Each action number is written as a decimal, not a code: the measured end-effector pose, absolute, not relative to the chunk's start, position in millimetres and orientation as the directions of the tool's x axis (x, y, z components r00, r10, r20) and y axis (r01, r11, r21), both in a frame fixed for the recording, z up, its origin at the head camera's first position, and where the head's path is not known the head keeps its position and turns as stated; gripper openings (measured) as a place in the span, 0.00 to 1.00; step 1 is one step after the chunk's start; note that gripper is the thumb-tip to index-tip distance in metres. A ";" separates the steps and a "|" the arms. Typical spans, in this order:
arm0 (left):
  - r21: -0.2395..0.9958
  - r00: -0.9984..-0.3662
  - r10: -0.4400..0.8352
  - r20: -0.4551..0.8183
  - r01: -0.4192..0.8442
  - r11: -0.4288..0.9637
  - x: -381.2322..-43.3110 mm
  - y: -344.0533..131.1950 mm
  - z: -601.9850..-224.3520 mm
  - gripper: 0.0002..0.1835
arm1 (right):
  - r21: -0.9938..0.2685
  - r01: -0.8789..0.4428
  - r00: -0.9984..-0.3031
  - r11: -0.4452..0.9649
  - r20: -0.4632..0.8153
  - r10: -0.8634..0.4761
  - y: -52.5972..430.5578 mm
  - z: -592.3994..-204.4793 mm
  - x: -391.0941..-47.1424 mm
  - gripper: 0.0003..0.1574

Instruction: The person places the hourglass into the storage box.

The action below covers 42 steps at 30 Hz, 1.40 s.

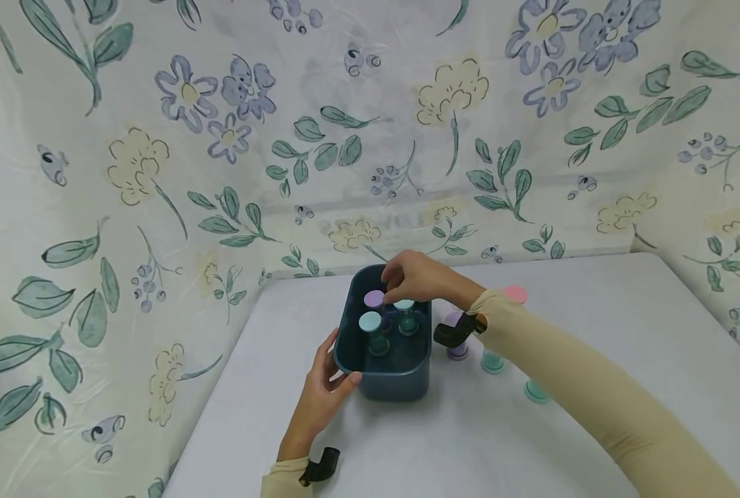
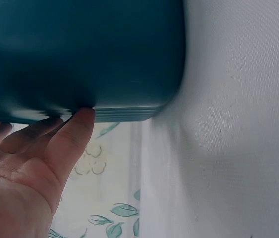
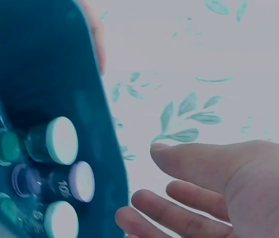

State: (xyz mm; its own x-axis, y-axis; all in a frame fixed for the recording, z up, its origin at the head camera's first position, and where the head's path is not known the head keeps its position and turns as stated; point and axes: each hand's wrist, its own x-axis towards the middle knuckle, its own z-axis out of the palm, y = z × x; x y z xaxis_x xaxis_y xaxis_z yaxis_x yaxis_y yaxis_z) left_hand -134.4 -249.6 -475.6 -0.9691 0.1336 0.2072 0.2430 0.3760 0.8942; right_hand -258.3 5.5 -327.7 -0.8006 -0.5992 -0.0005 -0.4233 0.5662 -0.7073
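My left hand grips the near-left corner of a dark teal bin, thumb by the front rim; in the left wrist view its fingertips meet the bin's wall. Inside the bin stand sand timers with coloured caps: a purple-capped one, a mint-capped one and another mint-capped timer. The purple one bears a printed 10. My right hand hovers over the bin's far right side, its fingers loosely bent and holding nothing in the right wrist view.
Right of the bin, partly behind my right forearm, stand more timers: a purple one, a mint one, another mint one and one with a pink cap. A white table meets a floral curtain.
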 end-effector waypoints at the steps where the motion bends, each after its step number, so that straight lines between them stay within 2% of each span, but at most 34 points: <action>1: 0.892 -0.968 0.136 0.209 0.246 0.378 -134.1 -249.4 -475.5 0.44 | -0.710 -0.427 -0.803 0.560 0.013 -0.596 10.9 -325.7 -256.4 0.26; 8: 0.889 -0.967 0.136 0.216 0.253 0.382 -134.7 -248.8 -473.8 0.44 | -0.726 -0.430 -0.842 0.536 0.109 -0.528 52.3 -314.2 -252.2 0.24; 25: 0.885 -0.965 0.140 0.223 0.261 0.386 -134.9 -249.3 -475.5 0.44 | -0.719 -0.405 -0.892 0.565 0.176 -0.416 145.5 -317.8 -227.0 0.24; 42: 0.888 -0.969 0.134 0.210 0.246 0.389 -135.4 -248.4 -475.6 0.45 | -0.754 -0.321 -0.932 0.573 0.144 -0.334 211.6 -367.7 -189.8 0.34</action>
State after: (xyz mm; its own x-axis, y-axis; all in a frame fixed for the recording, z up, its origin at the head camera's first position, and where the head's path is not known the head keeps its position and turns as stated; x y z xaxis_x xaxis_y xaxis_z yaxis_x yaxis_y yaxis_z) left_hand -135.4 -248.4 -475.6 -0.9685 0.1341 0.2097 0.2460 0.3888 0.8879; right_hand -189.8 211.6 -367.7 -0.9317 -0.3337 0.1435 -0.3214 0.5730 -0.7539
